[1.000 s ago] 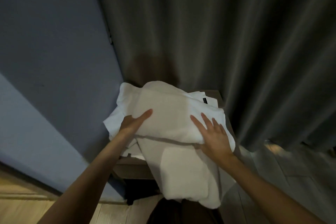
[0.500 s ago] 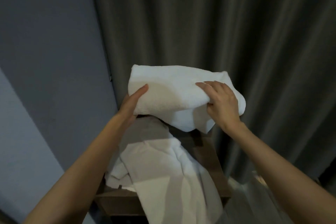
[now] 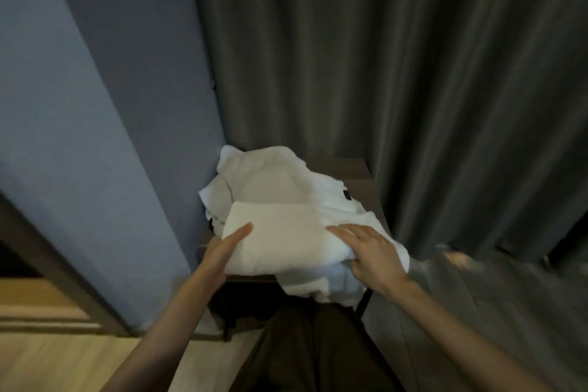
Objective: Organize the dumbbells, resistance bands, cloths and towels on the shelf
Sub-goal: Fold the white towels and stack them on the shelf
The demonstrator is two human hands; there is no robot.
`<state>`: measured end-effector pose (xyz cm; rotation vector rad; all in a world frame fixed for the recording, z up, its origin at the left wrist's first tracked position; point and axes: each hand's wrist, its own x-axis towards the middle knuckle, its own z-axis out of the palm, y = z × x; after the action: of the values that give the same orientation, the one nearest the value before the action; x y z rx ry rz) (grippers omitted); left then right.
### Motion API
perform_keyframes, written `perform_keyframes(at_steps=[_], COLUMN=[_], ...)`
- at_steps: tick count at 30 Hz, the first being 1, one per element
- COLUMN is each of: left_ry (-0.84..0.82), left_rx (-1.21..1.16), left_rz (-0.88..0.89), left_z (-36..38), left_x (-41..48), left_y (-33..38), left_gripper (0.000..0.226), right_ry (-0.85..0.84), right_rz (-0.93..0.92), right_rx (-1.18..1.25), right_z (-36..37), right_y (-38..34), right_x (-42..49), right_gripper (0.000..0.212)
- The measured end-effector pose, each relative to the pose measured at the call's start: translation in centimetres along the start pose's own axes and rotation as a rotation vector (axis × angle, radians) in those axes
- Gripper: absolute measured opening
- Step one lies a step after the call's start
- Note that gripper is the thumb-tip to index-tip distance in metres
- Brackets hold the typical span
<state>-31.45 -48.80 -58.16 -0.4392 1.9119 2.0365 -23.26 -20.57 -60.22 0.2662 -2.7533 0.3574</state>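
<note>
A folded white towel (image 3: 280,239) lies at the front of the shelf's top, on a heap of other white cloths (image 3: 270,175). My left hand (image 3: 222,248) grips its left end, thumb on top. My right hand (image 3: 369,251) holds its right end, fingers spread over the cloth. One white cloth (image 3: 321,283) hangs over the front edge below the towel. The brown shelf top (image 3: 353,169) shows at the back right. No dumbbells or resistance bands are visible.
A dark grey curtain (image 3: 381,57) hangs right behind and to the right of the shelf. A blue-grey wall (image 3: 111,105) stands close on the left. Light wooden floor (image 3: 47,360) shows at lower left. My dark trousers (image 3: 311,350) are under the shelf's front.
Half a second ago both hands held the folded towel lifted in front of the curtain. It has come down onto the pile on the shelf top, both hands still on it.
</note>
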Motion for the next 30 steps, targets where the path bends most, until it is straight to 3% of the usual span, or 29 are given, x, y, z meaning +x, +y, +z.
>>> perform_keyframes(at_steps=[4,7,9,11,16,18,20,25,27,30], left_ry=[0.148,0.034,-0.092,-0.138,0.042,0.044,0.003,0.034,0.06,0.124], left_rx=[0.26,0.667,0.956,1.075,1.088,1.049,0.849,0.557,0.485,0.444], left_rz=[0.24,0.531,0.826,0.978,0.785,0.762,0.664,0.445,0.348,0.26], left_z=[-2.0,-2.3,-2.8,-3.4,-3.6,-3.6,-3.3,0.5,2.0,3.2], left_x=[-0.6,-1.4,-0.9,0.2,1.9,2.8,3.6,7.4,9.3,13.0], left_y=[-2.7,-3.8,-4.5,-4.7,0.4,3.1,5.3,8.2,8.6,8.5], left_gripper=[0.104,0.129,0.127,0.108,0.062,0.058,0.059,0.104,0.091,0.074], right_ry=[-0.177,-0.304,-0.363,-0.38,-0.273,-0.214,-0.109,0.18,0.235,0.294], right_rz=[-0.011,0.011,0.02,0.011,0.083,0.126,0.192,0.495,0.618,0.791], right_rx=[-0.064,-0.042,-0.033,0.039,0.07,-0.011,-0.044,0.182,0.285,0.647], right_z=[0.1,-0.5,-0.9,-1.5,-4.2,-5.4,-6.2,-4.5,-2.8,-0.4], right_y=[-0.8,-0.4,0.1,0.5,1.0,1.2,1.7,4.3,5.4,6.7], right_x=[-0.2,0.9,1.9,2.7,5.9,7.5,9.2,12.0,12.5,13.5], right_gripper=[0.074,0.068,0.064,0.059,0.052,0.049,0.049,0.067,0.075,0.084])
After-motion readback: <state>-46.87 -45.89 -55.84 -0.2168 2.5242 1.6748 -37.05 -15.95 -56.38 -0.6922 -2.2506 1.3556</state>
